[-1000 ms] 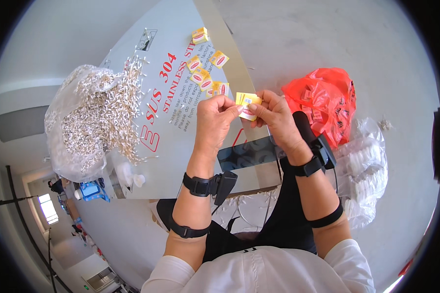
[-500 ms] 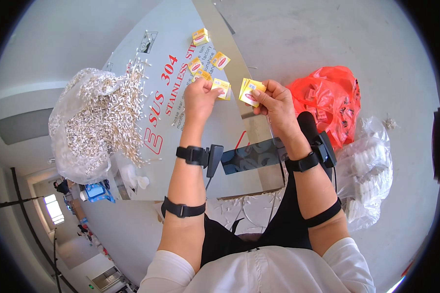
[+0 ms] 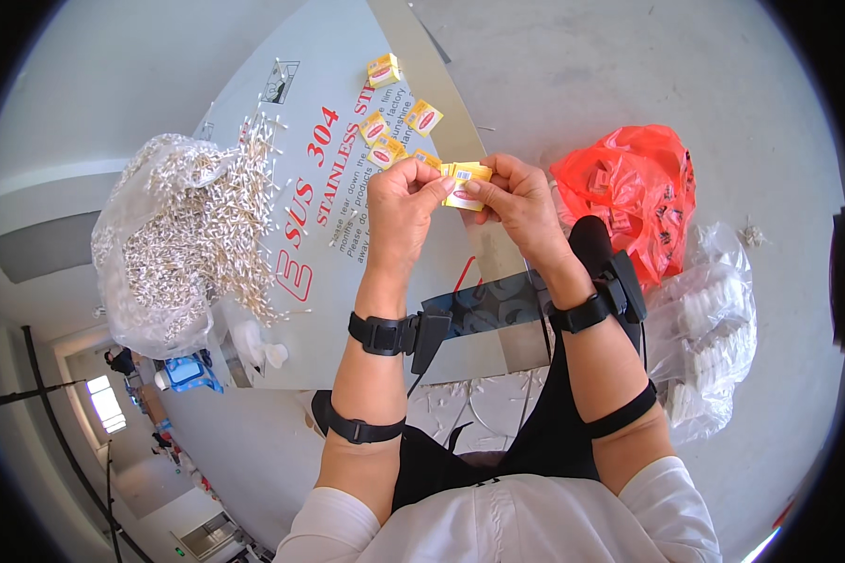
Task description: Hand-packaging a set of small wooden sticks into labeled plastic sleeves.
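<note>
— Which colours on the small packets (image 3: 465, 196), please?
— Yellow and white together, with a red oval on the face and one small pale-blue patch.
— And for the desk (image 3: 338, 300)?
— Silver-grey, printed with large red letters and smaller black ones; along the right side, a beige strip (image 3: 432, 66).
— For the cotton swabs (image 3: 246, 192)?
— White mostly, mixed with light-brown tones.
— And for the bags at the right?
— Bright red for the upper bag (image 3: 620, 169), with dark printed marks; transparent for the lower bag (image 3: 709, 319), with white contents.
— And for the clothing?
— Plain white for the shirt (image 3: 498, 525), deep black for the trousers (image 3: 429, 466) and the arm straps (image 3: 378, 431).
</note>
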Demonstrator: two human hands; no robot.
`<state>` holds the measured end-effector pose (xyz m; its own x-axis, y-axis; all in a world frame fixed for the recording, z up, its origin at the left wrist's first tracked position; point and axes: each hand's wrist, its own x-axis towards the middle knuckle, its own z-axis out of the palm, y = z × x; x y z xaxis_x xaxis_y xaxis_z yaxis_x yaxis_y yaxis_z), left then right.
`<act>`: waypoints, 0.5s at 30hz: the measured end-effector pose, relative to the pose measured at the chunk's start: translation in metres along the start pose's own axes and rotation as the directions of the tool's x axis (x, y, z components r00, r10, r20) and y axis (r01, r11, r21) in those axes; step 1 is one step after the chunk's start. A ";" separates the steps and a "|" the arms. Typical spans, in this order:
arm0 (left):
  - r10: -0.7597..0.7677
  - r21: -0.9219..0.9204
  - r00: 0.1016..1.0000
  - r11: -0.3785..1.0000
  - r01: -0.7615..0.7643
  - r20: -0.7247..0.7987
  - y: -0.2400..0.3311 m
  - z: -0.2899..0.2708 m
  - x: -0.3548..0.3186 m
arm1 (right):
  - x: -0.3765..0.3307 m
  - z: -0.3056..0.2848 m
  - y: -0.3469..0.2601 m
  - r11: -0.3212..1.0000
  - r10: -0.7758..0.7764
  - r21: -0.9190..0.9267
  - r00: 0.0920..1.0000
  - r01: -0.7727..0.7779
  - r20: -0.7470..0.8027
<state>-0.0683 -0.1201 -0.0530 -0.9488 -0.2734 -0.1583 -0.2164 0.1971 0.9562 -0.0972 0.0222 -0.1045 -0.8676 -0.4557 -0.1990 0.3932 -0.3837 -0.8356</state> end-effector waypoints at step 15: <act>-0.118 0.062 0.947 0.988 0.142 -0.298 -0.015 -0.029 0.054 | 0.004 -0.007 -0.004 0.993 0.059 0.110 0.989 -0.044 -0.136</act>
<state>-0.1094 -0.1651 -0.0683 -0.8044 -0.5632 -0.1891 -0.3631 0.2141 0.9068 -0.1045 0.0273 -0.1058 -0.8763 -0.3638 -0.3158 0.4621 -0.4494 -0.7645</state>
